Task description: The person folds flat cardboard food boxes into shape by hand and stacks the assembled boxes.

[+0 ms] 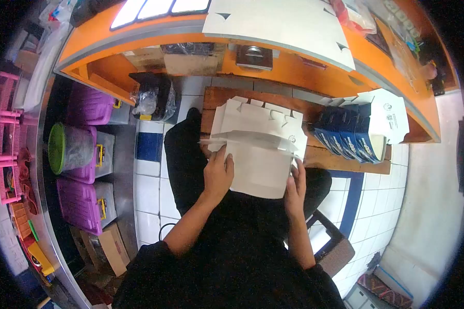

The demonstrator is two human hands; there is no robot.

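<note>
A partly folded white cardboard box (258, 167) is held over my lap, with its panels raised and its inner face turned to me. My left hand (219, 174) grips its left edge, fingers closed on the card. At the right edge my right hand (296, 188) has its fingers bent around the side panel. Beyond the box, a pile of flat white cut card sheets (260, 116) lies on a low wooden table (214, 98). Blue and white folded boxes (348, 133) stand in a row at the table's right end.
An orange counter (294, 56) runs across the back, with a large white sheet (278, 26) on top. Purple-lidded bins (80, 206) and a green-lidded tub (59, 148) stand at the left. A stool or chair part (335, 252) is at the lower right.
</note>
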